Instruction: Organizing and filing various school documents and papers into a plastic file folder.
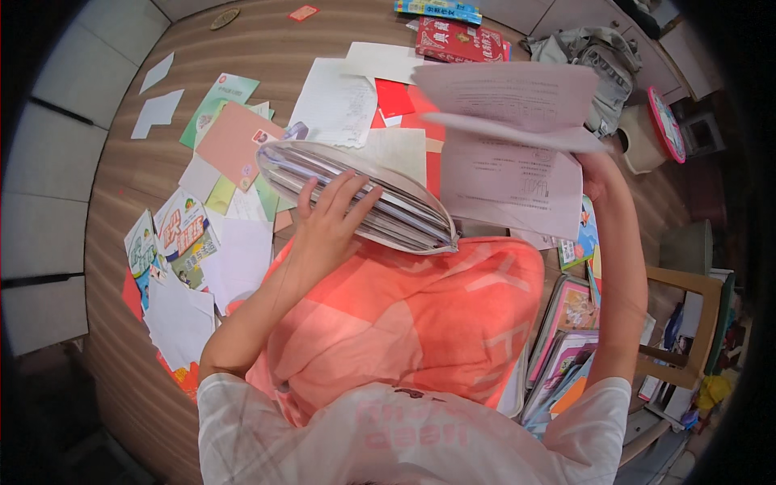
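Note:
A pale zip document bag lies tilted on my lap, its mouth gaping and packed with papers standing on edge. My left hand rests across the bag's opening, fingers spread over the paper edges. Out to the right, my right hand grips the edge of some printed sheets. These sheets are fanned apart, and the upper ones are blurred by motion. Part of the right hand's fingers is hidden behind the paper. Under the bag, a coral-red cloth covers my lap.
Loose sheets, a pink folder and colourful booklets spread over the wooden floor. Thick red books lie ahead, beside a grey backpack. Several booklets stand in a holder at my right, near a wooden frame.

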A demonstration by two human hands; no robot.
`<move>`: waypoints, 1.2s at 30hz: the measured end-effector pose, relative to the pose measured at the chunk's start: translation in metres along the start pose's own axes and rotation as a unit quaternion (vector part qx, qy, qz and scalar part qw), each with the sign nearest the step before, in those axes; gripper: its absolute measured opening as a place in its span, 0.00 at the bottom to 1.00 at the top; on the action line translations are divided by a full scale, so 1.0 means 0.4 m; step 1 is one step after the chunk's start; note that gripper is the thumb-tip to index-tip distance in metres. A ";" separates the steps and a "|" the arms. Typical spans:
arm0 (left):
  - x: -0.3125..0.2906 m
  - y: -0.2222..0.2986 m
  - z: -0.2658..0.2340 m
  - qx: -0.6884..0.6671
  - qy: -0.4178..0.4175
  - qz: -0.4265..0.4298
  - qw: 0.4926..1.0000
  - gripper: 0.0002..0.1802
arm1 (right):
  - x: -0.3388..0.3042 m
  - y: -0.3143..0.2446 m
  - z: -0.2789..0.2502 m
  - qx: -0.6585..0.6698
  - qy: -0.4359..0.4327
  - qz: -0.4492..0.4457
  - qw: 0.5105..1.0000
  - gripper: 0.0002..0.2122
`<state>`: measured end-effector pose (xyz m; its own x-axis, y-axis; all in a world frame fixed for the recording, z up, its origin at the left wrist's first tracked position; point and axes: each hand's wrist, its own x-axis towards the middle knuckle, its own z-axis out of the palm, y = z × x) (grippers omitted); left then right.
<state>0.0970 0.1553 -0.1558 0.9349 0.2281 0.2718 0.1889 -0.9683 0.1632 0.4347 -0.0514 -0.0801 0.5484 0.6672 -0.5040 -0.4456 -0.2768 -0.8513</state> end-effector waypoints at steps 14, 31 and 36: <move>0.013 -0.005 -0.001 -0.056 -0.022 -0.013 0.998 0.32 | -0.014 0.245 -0.125 -0.155 0.101 0.063 0.981 0.23; 0.004 -0.062 0.029 -0.055 0.006 0.043 0.998 0.32 | -0.090 0.249 -0.062 -0.253 0.191 -0.070 0.946 0.22; 0.045 -0.051 0.037 -0.031 0.043 0.052 0.997 0.30 | -0.081 0.265 -0.080 -0.162 0.175 -0.080 0.968 0.23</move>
<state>0.1145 0.1777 -0.1682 0.9190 0.1367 0.3698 0.0701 -0.9797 0.1878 0.3925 -0.1244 -0.1586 0.8235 0.4597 -0.3324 -0.1217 -0.4292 -0.8950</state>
